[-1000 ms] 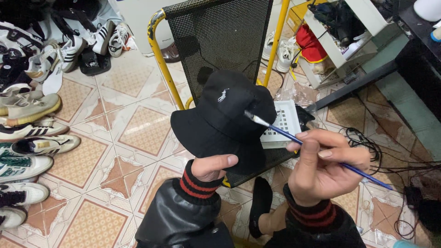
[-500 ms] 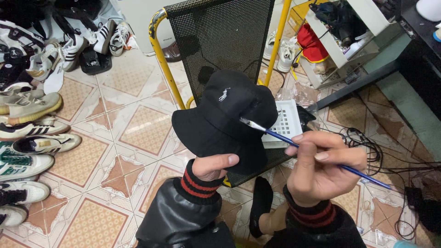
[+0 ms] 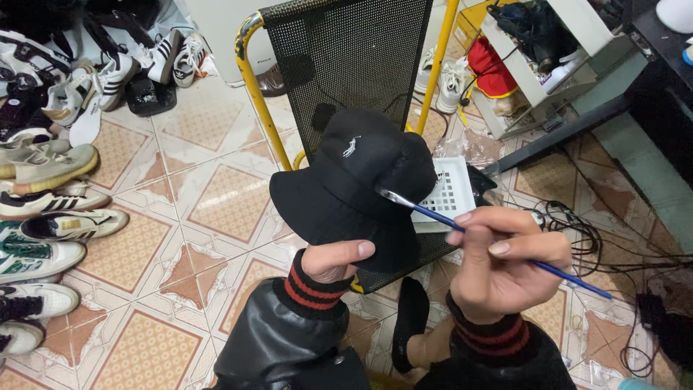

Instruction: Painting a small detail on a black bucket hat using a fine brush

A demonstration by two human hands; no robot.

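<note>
Our left hand (image 3: 332, 260) has its grip clamped on the brim of a soft black cloth hat (image 3: 354, 188), held up over a mesh chair (image 3: 346, 58). Our right hand (image 3: 505, 260) pinches a thin blue brush (image 3: 491, 242) — its metal tip touches the crown. Behind — a white slotted basket (image 3: 453, 195), contents unclear.
</note>
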